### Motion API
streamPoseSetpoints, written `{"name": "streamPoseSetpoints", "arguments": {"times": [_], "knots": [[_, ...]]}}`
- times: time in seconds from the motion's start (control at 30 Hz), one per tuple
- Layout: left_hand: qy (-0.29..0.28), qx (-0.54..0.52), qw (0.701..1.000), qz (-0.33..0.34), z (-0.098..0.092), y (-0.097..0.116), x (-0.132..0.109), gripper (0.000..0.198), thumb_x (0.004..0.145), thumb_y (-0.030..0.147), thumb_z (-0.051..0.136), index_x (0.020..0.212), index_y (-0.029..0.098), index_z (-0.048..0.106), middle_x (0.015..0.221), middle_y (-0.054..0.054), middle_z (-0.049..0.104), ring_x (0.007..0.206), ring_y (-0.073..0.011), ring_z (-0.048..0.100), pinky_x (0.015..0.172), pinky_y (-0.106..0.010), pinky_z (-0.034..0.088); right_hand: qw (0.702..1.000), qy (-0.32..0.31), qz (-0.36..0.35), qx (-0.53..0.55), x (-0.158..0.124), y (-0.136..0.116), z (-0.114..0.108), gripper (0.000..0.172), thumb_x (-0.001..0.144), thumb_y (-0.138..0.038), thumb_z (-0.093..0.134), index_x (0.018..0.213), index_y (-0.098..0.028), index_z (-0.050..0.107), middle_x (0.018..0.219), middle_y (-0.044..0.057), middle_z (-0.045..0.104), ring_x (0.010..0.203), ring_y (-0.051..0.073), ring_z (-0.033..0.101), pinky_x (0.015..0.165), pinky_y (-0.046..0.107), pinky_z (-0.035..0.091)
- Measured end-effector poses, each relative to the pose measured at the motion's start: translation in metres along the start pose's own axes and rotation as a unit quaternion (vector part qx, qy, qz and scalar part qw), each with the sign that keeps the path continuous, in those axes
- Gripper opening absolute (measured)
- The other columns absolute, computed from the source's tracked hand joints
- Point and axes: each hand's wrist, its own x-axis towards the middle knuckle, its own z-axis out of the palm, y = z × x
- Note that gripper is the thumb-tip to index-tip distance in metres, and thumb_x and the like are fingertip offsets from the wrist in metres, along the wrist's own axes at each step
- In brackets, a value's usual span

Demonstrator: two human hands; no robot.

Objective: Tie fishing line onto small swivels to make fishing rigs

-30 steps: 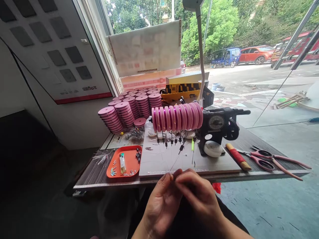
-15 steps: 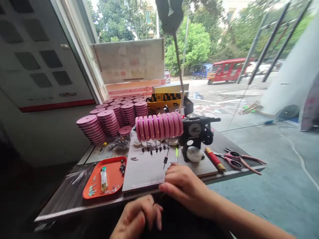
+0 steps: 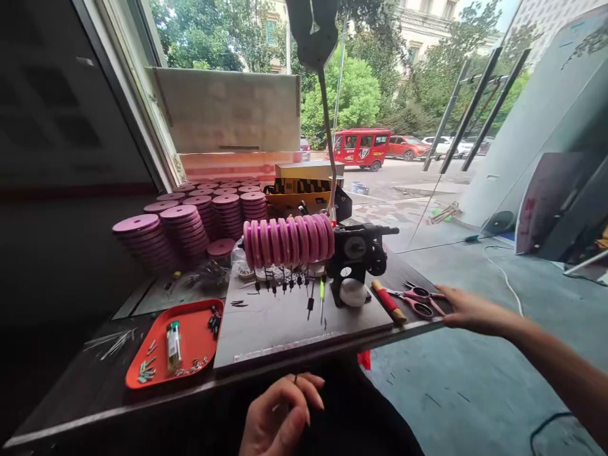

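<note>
At the table's right edge, my right hand [image 3: 468,309] has its thumb and fingers around the handles of pink-handled pliers [image 3: 437,303], which it partly hides. Pink-handled scissors [image 3: 418,309] lie just left of them. Over my dark-clothed lap, my left hand [image 3: 285,408] is loosely curled, fingers apart, holding nothing. Ahead stands a black winding device [image 3: 354,250] with a row of pink spools [image 3: 289,242] on its shaft. Several dark wires with small black pieces [image 3: 285,284] hang below the spools. One black piece on a line [image 3: 310,303] rests on the pale board [image 3: 270,339].
An orange tray [image 3: 190,310] with a clear tube and small metal parts sits at left. Stacks of pink spools [image 3: 183,231] stand behind it. A red-wrapped wooden stick [image 3: 388,301], a green tool [image 3: 322,292] and a white round container [image 3: 353,292] lie near the device.
My right hand has moved from the board's front edge rightward onto the pliers. My left hand has shifted slightly right and loosened. The view has turned right.
</note>
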Motion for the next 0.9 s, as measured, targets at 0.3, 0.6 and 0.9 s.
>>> {"name": "streamPoseSetpoints", "arguments": {"times": [0.3, 0.6, 0.9], "knots": [[0.011, -0.067, 0.998, 0.012, 0.006, 0.0, -0.007, 0.022, 0.072, 0.037, 0.068, 0.061, 0.018, 0.063, 0.063, -0.004, 0.066, 0.078, -0.024, 0.062, 0.08, -0.036, 0.041, 0.981, 0.186, 0.032, -0.037, -0.029, 0.002, -0.002, 0.022, 0.072, -0.049, 0.037, 0.072, -0.029, 0.048, 0.052, 0.007, 0.05, 0.057, 0.034, 0.056, 0.051, 0.043, 0.038], [-0.003, -0.154, 0.988, -0.019, 0.009, 0.003, -0.005, 0.022, 0.071, 0.033, 0.07, 0.059, 0.017, 0.061, 0.059, -0.003, 0.066, 0.074, -0.0216, 0.062, 0.079, -0.035, 0.04, 0.927, -0.018, -0.348, 0.142, -0.096, -0.186, 0.021, 0.009, 0.084, -0.019, 0.045, 0.086, -0.023, 0.053, 0.081, 0.004, 0.058, 0.072, 0.018, 0.057, 0.06, 0.028, 0.048], [-0.012, -0.177, 0.984, -0.027, 0.01, 0.0, -0.006, 0.021, 0.071, 0.032, 0.071, 0.06, 0.017, 0.06, 0.059, -0.003, 0.065, 0.072, -0.0201, 0.06, 0.078, -0.034, 0.039, 0.917, 0.001, -0.389, 0.085, -0.087, -0.201, 0.024, 0.011, 0.082, -0.011, 0.046, 0.078, -0.02, 0.052, 0.075, 0.004, 0.054, 0.069, 0.019, 0.053, 0.059, 0.028, 0.043]]}}
